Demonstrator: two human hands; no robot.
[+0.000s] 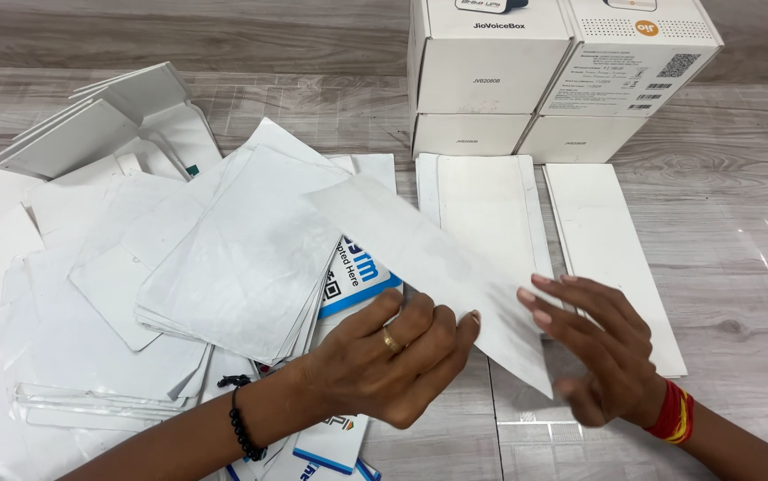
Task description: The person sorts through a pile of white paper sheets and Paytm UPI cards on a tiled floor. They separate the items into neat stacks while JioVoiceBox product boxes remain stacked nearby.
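Note:
A long white paper strip slants across the middle of the wooden table. My left hand, with a gold ring and a black bead bracelet, pinches the strip's lower edge. My right hand, with red thread at the wrist, holds the strip's right end with its fingertips. Under the strip lies a blue-and-white printed card.
A loose heap of white sheets covers the left side. Two neat stacks of white strips lie ahead. White cardboard boxes are stacked at the back. More blue-edged cards lie near my left wrist.

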